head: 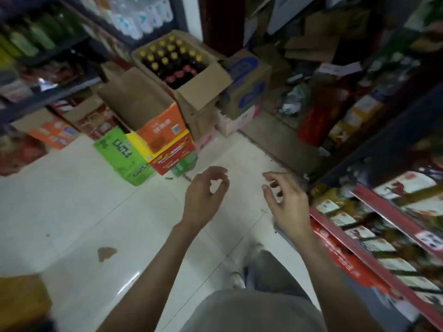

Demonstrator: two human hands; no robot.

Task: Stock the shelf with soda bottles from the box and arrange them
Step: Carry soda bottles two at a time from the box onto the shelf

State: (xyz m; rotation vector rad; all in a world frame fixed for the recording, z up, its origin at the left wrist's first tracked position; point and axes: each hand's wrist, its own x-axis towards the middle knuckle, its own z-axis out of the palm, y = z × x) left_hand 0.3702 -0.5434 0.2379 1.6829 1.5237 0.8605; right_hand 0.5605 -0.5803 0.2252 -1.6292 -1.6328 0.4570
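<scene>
Left hand [203, 200]: empty; grip loose, fingers curled around nothing, held over the floor [72, 200].
Right hand [287, 204]: empty; grip loose, fingers half spread, just beside the right-hand shelf [374, 238].
Box [206, 89]: open, flaps out, stood on the floor well ahead of both hands, beyond the coloured cartons [165, 140].
Bottles [172, 61]: upright in rows inside the box; yellow caps at the back, red caps in front; part of the near corner looked vacant.
Step in hand: judged to be a reach toward the box for more bottles.
Doing it well: approach over the cartons, take a bottle by the neck in each hand, lift straight up clear of the flaps.
Target shelf: which shelf was meant could not be told; view blurred.
</scene>
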